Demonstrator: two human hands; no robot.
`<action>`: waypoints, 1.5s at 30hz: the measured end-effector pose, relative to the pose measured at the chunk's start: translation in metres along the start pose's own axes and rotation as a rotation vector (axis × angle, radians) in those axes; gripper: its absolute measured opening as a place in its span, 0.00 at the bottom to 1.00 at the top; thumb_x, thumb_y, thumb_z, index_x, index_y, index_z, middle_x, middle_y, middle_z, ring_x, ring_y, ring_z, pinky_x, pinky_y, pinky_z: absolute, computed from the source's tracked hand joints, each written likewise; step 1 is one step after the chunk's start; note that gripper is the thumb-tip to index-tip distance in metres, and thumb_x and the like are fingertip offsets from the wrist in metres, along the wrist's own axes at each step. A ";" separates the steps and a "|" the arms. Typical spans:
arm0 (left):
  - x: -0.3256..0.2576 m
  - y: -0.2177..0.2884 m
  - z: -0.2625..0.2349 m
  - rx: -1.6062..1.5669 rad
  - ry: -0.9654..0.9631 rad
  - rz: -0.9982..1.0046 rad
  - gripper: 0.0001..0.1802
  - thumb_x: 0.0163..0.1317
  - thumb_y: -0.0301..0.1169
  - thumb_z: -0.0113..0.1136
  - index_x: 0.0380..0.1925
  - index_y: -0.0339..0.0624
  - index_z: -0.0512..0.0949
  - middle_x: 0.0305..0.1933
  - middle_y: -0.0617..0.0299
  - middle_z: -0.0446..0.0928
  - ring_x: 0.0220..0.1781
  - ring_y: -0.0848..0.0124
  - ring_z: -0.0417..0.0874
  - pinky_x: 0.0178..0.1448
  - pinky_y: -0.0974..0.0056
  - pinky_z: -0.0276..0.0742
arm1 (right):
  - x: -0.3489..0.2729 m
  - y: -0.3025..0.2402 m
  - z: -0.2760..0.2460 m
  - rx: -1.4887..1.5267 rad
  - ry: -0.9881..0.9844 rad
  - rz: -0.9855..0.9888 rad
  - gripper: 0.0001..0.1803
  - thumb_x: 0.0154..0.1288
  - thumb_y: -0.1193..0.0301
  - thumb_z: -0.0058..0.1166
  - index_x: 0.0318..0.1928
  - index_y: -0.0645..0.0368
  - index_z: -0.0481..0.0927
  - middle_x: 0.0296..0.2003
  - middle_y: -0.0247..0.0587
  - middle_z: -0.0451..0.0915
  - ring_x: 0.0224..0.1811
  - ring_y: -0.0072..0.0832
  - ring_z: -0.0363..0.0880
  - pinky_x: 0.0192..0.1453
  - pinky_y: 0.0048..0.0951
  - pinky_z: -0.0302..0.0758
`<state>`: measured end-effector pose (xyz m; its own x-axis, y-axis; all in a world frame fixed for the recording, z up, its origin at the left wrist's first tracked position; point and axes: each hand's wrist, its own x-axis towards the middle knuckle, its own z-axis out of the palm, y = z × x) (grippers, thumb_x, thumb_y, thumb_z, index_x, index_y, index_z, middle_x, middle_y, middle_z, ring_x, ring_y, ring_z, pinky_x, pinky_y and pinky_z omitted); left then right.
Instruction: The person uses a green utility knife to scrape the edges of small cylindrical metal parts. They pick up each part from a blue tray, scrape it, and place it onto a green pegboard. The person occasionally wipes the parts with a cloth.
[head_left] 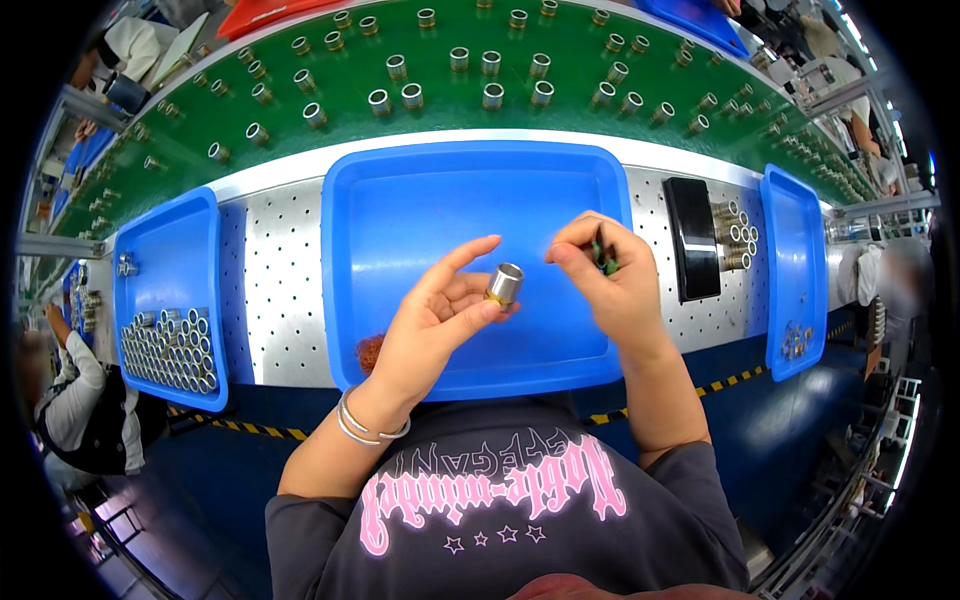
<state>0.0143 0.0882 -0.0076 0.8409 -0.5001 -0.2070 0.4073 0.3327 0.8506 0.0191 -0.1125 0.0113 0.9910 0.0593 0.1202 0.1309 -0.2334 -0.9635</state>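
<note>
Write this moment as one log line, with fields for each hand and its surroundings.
left hand: holds metal sleeve | right hand: pinches small green part | below: blue tray | left tray: sleeves in rows

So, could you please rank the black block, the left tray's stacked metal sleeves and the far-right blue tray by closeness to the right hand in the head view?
1. Black block, just to the right of the right hand.
2. Far-right blue tray, further right.
3. Stacked metal sleeves, far left, beyond the left hand.

A short silver metal sleeve (504,284) with a brass-coloured lower rim stands tilted above the blue tray (400,200).
</note>
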 end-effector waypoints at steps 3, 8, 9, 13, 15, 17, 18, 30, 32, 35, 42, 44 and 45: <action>0.001 0.000 -0.002 -0.044 -0.005 -0.050 0.26 0.60 0.26 0.56 0.60 0.38 0.63 0.48 0.51 0.75 0.50 0.66 0.78 0.56 0.63 0.73 | -0.003 -0.001 -0.003 0.195 -0.027 -0.092 0.04 0.59 0.77 0.54 0.28 0.64 0.78 0.26 0.35 0.76 0.26 0.17 0.69 0.28 0.17 0.61; 0.002 -0.005 -0.001 -0.056 0.008 -0.017 0.25 0.59 0.21 0.55 0.58 0.37 0.67 0.47 0.56 0.75 0.48 0.70 0.78 0.54 0.69 0.73 | -0.001 -0.009 0.001 0.312 -0.069 -0.215 0.05 0.60 0.75 0.55 0.28 0.64 0.78 0.27 0.37 0.77 0.28 0.17 0.70 0.29 0.18 0.63; 0.003 -0.007 -0.002 -0.006 -0.003 0.002 0.25 0.59 0.20 0.56 0.58 0.37 0.67 0.47 0.56 0.75 0.48 0.71 0.78 0.54 0.69 0.73 | 0.001 -0.010 0.003 0.339 -0.060 -0.204 0.06 0.60 0.74 0.55 0.28 0.64 0.78 0.27 0.37 0.77 0.28 0.17 0.70 0.29 0.18 0.63; 0.001 -0.009 0.000 0.169 -0.054 0.037 0.26 0.57 0.19 0.57 0.58 0.35 0.66 0.47 0.54 0.76 0.48 0.67 0.79 0.56 0.65 0.74 | 0.010 -0.011 0.010 0.561 0.040 0.068 0.08 0.62 0.71 0.54 0.31 0.63 0.78 0.26 0.35 0.76 0.24 0.15 0.67 0.26 0.17 0.60; -0.001 -0.007 0.002 0.159 -0.065 0.040 0.27 0.57 0.20 0.57 0.59 0.35 0.65 0.47 0.54 0.76 0.48 0.67 0.79 0.56 0.65 0.73 | 0.015 -0.002 0.005 0.727 0.067 0.149 0.08 0.63 0.70 0.53 0.32 0.63 0.78 0.26 0.33 0.74 0.20 0.12 0.62 0.23 0.16 0.56; -0.002 -0.007 0.001 0.115 -0.073 0.036 0.28 0.58 0.21 0.57 0.59 0.36 0.65 0.47 0.54 0.75 0.48 0.67 0.79 0.56 0.65 0.74 | 0.019 0.007 0.004 0.836 0.147 0.215 0.08 0.65 0.70 0.52 0.34 0.62 0.77 0.25 0.32 0.71 0.15 0.10 0.51 0.21 0.16 0.49; -0.002 -0.007 0.000 0.076 -0.075 0.031 0.28 0.58 0.21 0.57 0.60 0.36 0.65 0.47 0.53 0.75 0.48 0.67 0.79 0.55 0.65 0.74 | 0.020 0.009 0.002 0.868 0.164 0.211 0.08 0.65 0.69 0.52 0.34 0.62 0.77 0.25 0.32 0.70 0.15 0.10 0.51 0.21 0.16 0.49; 0.001 -0.006 -0.007 -0.124 0.093 -0.051 0.25 0.59 0.28 0.57 0.58 0.40 0.66 0.48 0.53 0.75 0.48 0.66 0.78 0.55 0.65 0.73 | -0.001 -0.016 -0.010 0.791 -0.008 -0.239 0.13 0.64 0.66 0.52 0.28 0.63 0.73 0.25 0.38 0.68 0.17 0.15 0.56 0.22 0.18 0.54; 0.001 -0.006 -0.007 -0.128 0.084 -0.048 0.25 0.59 0.27 0.57 0.58 0.40 0.66 0.48 0.53 0.75 0.49 0.66 0.78 0.55 0.64 0.72 | 0.001 -0.024 -0.006 0.745 -0.038 -0.258 0.12 0.63 0.66 0.53 0.27 0.63 0.74 0.25 0.38 0.69 0.20 0.18 0.61 0.23 0.19 0.57; 0.002 -0.008 -0.009 -0.109 0.069 -0.034 0.24 0.59 0.26 0.57 0.57 0.39 0.67 0.49 0.54 0.75 0.49 0.66 0.78 0.56 0.64 0.72 | 0.001 -0.029 -0.001 0.683 -0.046 -0.273 0.12 0.62 0.68 0.54 0.26 0.63 0.75 0.25 0.40 0.72 0.25 0.23 0.67 0.25 0.21 0.64; 0.001 -0.012 -0.009 0.039 0.024 0.026 0.22 0.57 0.21 0.56 0.54 0.35 0.69 0.47 0.57 0.75 0.48 0.70 0.77 0.56 0.65 0.73 | 0.002 -0.047 0.008 0.580 -0.041 -0.283 0.11 0.61 0.68 0.55 0.27 0.63 0.76 0.25 0.44 0.76 0.27 0.25 0.70 0.28 0.23 0.68; 0.000 -0.012 -0.009 0.078 0.010 0.024 0.22 0.57 0.20 0.56 0.53 0.35 0.70 0.46 0.58 0.75 0.48 0.71 0.77 0.56 0.65 0.73 | 0.003 -0.049 0.010 0.604 -0.009 -0.300 0.11 0.61 0.67 0.55 0.27 0.63 0.76 0.25 0.44 0.76 0.27 0.25 0.70 0.28 0.22 0.67; 0.000 -0.013 -0.009 0.082 0.006 0.024 0.22 0.57 0.20 0.56 0.53 0.35 0.70 0.46 0.59 0.76 0.47 0.71 0.77 0.55 0.66 0.73 | 0.004 -0.049 0.010 0.599 -0.001 -0.308 0.12 0.62 0.67 0.54 0.28 0.64 0.76 0.25 0.43 0.76 0.26 0.24 0.70 0.27 0.22 0.66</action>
<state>0.0125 0.0906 -0.0230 0.8520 -0.4882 -0.1888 0.3568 0.2777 0.8920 0.0164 -0.0912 0.0571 0.9107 0.0375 0.4113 0.3691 0.3727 -0.8514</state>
